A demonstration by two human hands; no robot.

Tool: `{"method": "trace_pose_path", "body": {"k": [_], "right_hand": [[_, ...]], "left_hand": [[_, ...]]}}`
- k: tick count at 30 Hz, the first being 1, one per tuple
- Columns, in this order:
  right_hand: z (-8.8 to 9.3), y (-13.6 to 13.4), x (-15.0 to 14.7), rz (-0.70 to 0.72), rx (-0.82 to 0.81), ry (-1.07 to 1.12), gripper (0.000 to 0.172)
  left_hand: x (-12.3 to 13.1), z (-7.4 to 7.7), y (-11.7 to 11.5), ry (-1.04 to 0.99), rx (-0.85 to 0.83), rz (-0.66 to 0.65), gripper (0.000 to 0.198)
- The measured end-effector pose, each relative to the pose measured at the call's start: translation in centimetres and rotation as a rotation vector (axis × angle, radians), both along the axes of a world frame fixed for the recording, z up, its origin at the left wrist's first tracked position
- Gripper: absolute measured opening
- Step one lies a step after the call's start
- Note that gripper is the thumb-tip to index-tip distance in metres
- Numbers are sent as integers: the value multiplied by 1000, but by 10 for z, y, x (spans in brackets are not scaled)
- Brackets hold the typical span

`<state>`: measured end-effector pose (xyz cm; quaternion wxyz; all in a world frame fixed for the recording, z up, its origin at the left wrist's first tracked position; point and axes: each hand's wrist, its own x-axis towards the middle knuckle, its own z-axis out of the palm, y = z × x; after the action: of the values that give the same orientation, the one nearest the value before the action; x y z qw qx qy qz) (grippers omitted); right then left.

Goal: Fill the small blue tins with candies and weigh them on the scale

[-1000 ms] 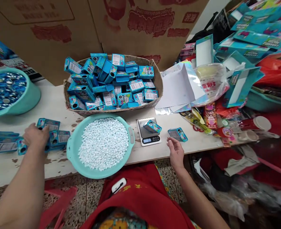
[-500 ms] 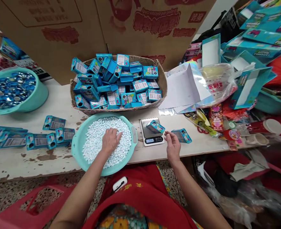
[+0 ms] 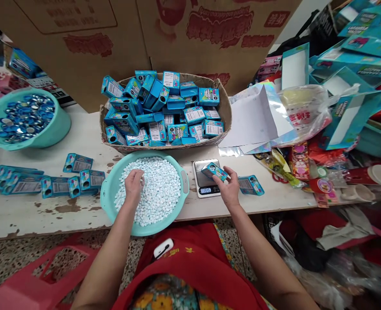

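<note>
My left hand (image 3: 134,186) is over the left part of a turquoise basin (image 3: 105,197) filled with small white candies (image 3: 159,189). Its fingers are curled closed, with a little white showing at the fingertips. On a small kitchen scale (image 3: 197,176) with a lit display, a blue printed candy box (image 3: 212,168) lies tilted. My right hand (image 3: 228,183) has its thumb and fingers around that box's right end. Just right of this hand, another blue box (image 3: 251,185) rests on the table.
Behind the basin stands a cut-down carton (image 3: 224,125) heaped with blue boxes. Several more boxes (image 3: 59,186) lie at the left, below a second basin (image 3: 53,129) of shiny blue pieces. Papers (image 3: 250,116), plastic bags and opened display boxes crowd the right. A large cardboard carton (image 3: 125,47) blocks the back.
My left hand has gone from lying spread on the candies to a closed grip farther left. My right hand has moved left and up onto the box on the scale. The view has shifted slightly.
</note>
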<state>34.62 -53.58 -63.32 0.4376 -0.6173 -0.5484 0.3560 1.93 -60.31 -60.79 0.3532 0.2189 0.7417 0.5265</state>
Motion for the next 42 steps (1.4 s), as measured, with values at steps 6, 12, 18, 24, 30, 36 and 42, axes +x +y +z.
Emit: {"method": "trace_pose_path", "body": {"k": [6,12,18,24,30,36,42], "right_hand": [[-10,5,-4,16,-31,-30,62],[-14,9,-1,16,-50,-83,50],[-5,7,-5,-2,-66,-54,47],[28,1,-13,96,18,-43,41],[80,-15,-48,286,58,35,37],[94,-30,-82,607,111,9,45],[38,-1,26,-175,141,-472,85]], "left_hand": [[3,5,-6,849,-246,-485,18],[5,5,-7,1075,-386,-621,31],[2,8,0,996,-553,-837,21],[3,8,-2,968,-541,-804,23],[19,49,0,691,-187,-725,39],[41,121,-5,607,238,-1033,36],[-80,139,-19,911,35,-77,43]]}}
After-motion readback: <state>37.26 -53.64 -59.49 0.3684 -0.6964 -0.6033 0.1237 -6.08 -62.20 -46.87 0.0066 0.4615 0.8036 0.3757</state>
